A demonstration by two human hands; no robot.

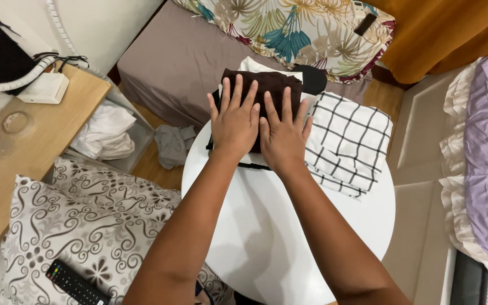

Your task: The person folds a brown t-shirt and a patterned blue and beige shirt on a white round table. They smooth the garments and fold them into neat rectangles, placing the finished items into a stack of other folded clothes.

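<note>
1. Both hands, left hand and right hand, lay flat with fingers spread, gripping nothing, pressing a folded dark brown garment, seemingly to flatten it.
2. The garment sat at the round white tabletop's far edge, beside a folded checked cloth.

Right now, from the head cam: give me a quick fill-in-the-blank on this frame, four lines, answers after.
1. Both hands, left hand and right hand, press flat on a folded dark ____ cloth.
2. The checked cloth lies to the ____ of the hands.
3. Both cloths rest on a round ____ table.
4. The black remote lies on a patterned ____.

Answers: brown; right; white; pillow
</note>
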